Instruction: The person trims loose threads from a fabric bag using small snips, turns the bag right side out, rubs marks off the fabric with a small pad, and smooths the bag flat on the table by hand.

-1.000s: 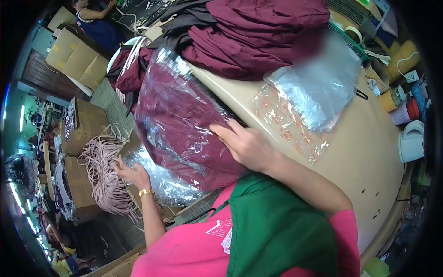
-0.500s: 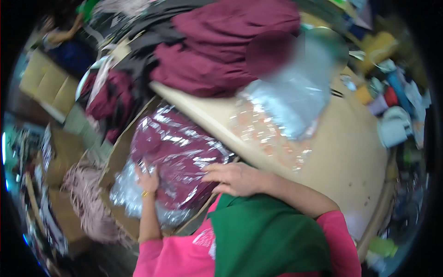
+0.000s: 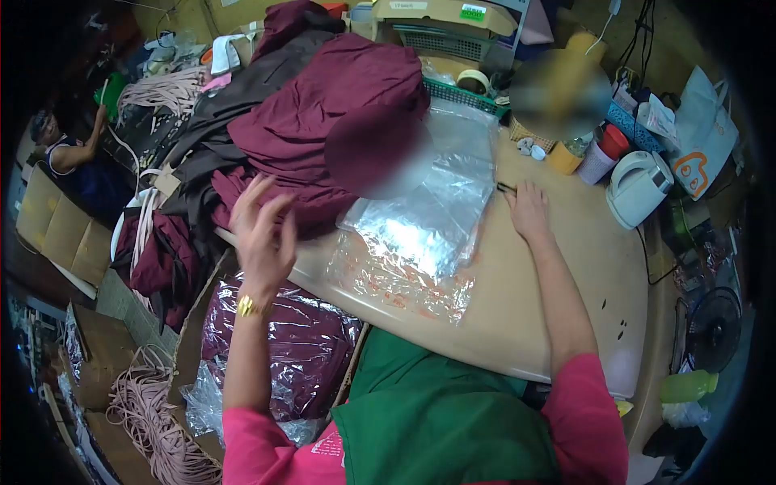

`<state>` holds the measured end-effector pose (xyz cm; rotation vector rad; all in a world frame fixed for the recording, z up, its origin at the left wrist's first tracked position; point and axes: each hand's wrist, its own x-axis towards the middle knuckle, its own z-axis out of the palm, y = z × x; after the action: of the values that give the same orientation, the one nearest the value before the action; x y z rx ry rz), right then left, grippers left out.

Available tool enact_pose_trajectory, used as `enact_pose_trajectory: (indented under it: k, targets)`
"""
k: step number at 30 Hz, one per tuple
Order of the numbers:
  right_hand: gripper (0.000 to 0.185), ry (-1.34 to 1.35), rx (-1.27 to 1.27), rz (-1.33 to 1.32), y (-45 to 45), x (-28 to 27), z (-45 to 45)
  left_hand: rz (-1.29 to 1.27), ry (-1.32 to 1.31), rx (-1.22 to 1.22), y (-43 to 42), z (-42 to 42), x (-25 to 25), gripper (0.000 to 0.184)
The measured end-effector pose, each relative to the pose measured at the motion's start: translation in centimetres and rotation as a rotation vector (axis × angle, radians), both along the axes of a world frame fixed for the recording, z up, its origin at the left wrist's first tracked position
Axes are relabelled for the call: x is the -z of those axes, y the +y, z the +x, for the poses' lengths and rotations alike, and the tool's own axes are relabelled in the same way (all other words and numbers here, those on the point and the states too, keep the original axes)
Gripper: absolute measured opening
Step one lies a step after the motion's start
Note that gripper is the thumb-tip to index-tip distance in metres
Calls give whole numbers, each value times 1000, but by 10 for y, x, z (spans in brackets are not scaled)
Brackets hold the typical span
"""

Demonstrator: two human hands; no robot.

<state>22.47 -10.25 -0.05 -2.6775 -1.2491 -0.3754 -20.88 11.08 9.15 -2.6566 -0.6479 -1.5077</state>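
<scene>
My left hand (image 3: 265,238) is raised with fingers apart and nothing in it, in front of the maroon fabric (image 3: 323,89) heaped on the table. My right hand (image 3: 529,212) rests on the tabletop, its fingers closed over a small black tool (image 3: 505,187) with thin prongs; most of the tool is hidden. Between my hands lies a stack of clear plastic bags (image 3: 436,218), with an orange-printed clear bag (image 3: 396,283) partly under it. Below my left forearm, maroon garments in shiny clear plastic (image 3: 311,347) fill a cardboard box (image 3: 187,343).
A white kettle (image 3: 638,187), a red cup (image 3: 614,141) and small baskets stand along the table's right side. Bundled pink cords (image 3: 158,420) lie left of the box. A fan (image 3: 713,327) is at far right. Another person (image 3: 77,153) is at far left.
Both hands have left the plastic-wrapped maroon garments in the box. My left hand has risen toward the fabric heap; my right has moved across the table to the small black tool. The view has shifted.
</scene>
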Motion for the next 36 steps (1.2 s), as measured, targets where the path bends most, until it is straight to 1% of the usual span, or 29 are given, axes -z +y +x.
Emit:
enact_pose_trajectory:
  k: [1,3,4,6,7,9,10,12,13,14,15,16,18,19,20,21,22,23,24,25,26,27,29,30,31,33,34,35,36]
  targets:
    - [31,-2,-2,9,-9,-1,-6,46,30,27,11,26,-14,24]
    - [21,-99,-109,12,-33,1,-18,55,9,52,43,73,-30,23]
    - [21,-100,-106,17,-47,1,-26,46,32,50,66,94,-32,26]
    - [17,-76,-134,-13,-76,0,-39,79,143,-119,110,131,-24,40]
    - [17,-81,-127,-7,-90,2,-45,85,137,-113,123,141,-26,40]
    - [15,-88,-77,3,-111,4,-53,-358,628,-108,140,153,-32,51]
    - [15,-94,-72,5,-112,0,-53,-354,623,-103,146,155,-38,51]
    - [19,-53,-70,-50,-116,-4,-60,-256,729,-15,154,157,-46,52]
    - [19,-48,-60,-48,-118,5,-54,-234,734,-90,158,160,-49,47]
    - [24,-64,-105,53,-113,20,-43,-273,689,-162,159,162,-49,47]
    - [30,-84,-151,155,-109,16,-41,-311,639,-235,154,161,-53,48]
    - [30,-85,-147,159,-110,10,-41,-305,638,-232,151,159,-59,48]
    - [39,192,-100,346,-110,-4,-45,-615,487,120,146,151,-69,47]
    - [39,190,-97,351,-112,9,-33,-610,488,122,143,147,-66,47]
    - [40,355,-47,507,-114,32,-16,-396,506,130,139,142,-60,46]
    - [42,522,5,663,-113,28,-17,-183,522,137,138,139,-58,45]
    - [42,525,9,663,-117,24,-19,-175,714,100,142,138,-64,43]
    - [44,816,11,838,-125,16,-19,-179,717,101,143,135,-63,43]
    - [47,1106,11,1012,-127,4,-21,-218,665,12,144,135,-64,42]
    - [47,1104,12,1014,-130,3,-16,-255,612,-76,144,135,-66,41]
    - [47,1199,36,1030,-135,5,-8,-385,634,-44,148,134,-73,45]
    - [48,1295,60,1043,-138,4,-6,-384,635,-44,147,133,-72,45]
    - [46,1369,29,1117,-142,3,-6,-783,382,390,144,132,-69,51]
    - [44,1441,0,1191,-144,1,-6,-524,484,398,128,129,-66,58]
    - [44,1441,4,1195,-146,-2,-9,-235,620,303,107,126,-76,50]
    - [29,1381,15,1181,-148,-9,-14,-113,548,-10,110,131,-64,38]
    - [29,1378,19,1183,-150,-13,-14,-163,430,13,117,134,-65,32]
    - [22,1295,52,1038,-151,-18,-13,-210,310,36,126,137,-66,28]
    - [19,1213,87,895,-152,-22,-14,-247,192,132,116,139,-77,27]
